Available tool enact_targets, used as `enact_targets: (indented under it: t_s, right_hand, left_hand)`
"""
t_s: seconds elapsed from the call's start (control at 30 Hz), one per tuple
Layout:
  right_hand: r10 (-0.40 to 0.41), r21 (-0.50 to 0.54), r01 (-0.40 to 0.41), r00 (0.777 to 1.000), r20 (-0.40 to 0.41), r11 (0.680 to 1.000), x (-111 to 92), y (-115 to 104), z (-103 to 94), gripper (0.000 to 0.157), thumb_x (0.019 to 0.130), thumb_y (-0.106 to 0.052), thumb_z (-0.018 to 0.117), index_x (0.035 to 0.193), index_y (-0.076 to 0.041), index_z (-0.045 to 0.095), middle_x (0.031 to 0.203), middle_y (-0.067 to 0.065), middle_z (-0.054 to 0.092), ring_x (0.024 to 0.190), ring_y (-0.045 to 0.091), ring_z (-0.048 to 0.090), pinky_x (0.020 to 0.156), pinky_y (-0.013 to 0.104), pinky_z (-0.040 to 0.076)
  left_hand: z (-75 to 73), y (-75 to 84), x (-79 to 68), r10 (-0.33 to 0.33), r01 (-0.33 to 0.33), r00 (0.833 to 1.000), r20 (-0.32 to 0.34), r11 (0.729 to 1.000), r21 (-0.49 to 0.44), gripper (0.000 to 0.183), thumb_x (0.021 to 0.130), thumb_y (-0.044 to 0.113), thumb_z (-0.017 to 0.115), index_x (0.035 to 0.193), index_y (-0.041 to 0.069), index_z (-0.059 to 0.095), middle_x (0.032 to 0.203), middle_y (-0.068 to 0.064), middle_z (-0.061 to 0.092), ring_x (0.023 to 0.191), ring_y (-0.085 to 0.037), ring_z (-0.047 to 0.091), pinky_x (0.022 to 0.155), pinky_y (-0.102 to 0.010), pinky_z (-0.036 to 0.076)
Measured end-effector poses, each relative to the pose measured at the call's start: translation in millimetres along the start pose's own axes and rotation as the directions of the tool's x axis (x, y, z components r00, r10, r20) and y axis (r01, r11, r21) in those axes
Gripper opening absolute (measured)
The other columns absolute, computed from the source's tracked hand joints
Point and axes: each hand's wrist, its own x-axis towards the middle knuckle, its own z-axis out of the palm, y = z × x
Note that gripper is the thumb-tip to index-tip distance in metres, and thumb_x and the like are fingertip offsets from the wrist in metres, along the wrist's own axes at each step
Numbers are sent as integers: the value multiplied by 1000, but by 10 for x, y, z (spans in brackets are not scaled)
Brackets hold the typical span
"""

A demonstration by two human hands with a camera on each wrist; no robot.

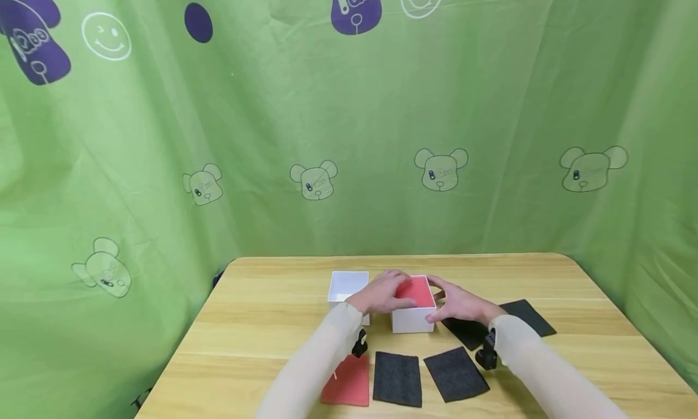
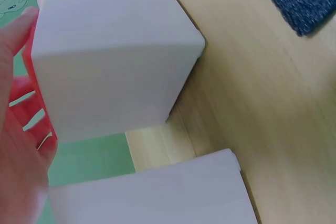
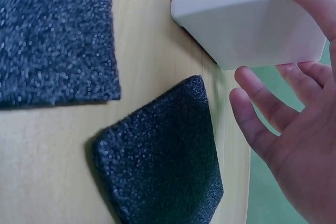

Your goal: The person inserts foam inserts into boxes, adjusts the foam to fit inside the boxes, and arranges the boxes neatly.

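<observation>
A white square box (image 1: 412, 322) stands on the table with a red felt-like sheet (image 1: 418, 289) at its open top. My left hand (image 1: 382, 292) lies over the left part of that sheet, fingers spread on it and thumb near the front rim. In the left wrist view the red edge shows slightly above the rim of the white box (image 2: 110, 77). Around the box's right side, my right hand (image 1: 460, 302) holds it, thumb at the front corner and forefinger at the back. Other fingers of the right hand (image 3: 304, 124) stand apart from the wall in the right wrist view.
A second white box (image 1: 349, 280) stands open just left of the first, partly behind my left wrist. Near the front lie a red sheet (image 1: 349, 382) and two black sheets, one at the middle (image 1: 397, 379). More black sheets (image 1: 526, 317) lie under and beyond my right wrist.
</observation>
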Motion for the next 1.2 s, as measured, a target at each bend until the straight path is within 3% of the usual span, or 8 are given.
enact_targets:
  t_s: [0.4,0.63,1.2]
  right_hand:
    - [-9,8,8,1000,10,1000,8,-9,47,101,74,-21,82,149,-3,17,146,23,28,118,39,45,83,41,51]
    - [8,30,-8,1000,9,1000,3,6,33,104,73,-22,83,149,-3,15,146,23,28,119,39,44,84,41,51]
    - [22,40,-22,1000,1,999,3,14,-2,106,72,-22,83,150,-3,13,146,22,28,119,38,45,85,41,50]
  left_hand:
    - [32,-4,-48,-6,6,1000,-7,999,39,60,90,50,57,135,11,50,137,-3,48,128,-16,39,107,-28,29]
    - [-54,-50,-82,-43,42,999,18,997,58,67,86,58,58,135,14,50,135,0,49,126,-15,41,103,-28,35]
    - [-125,-72,-120,-69,67,997,17,995,74,61,84,54,63,128,13,55,128,0,54,120,-16,45,102,-28,35]
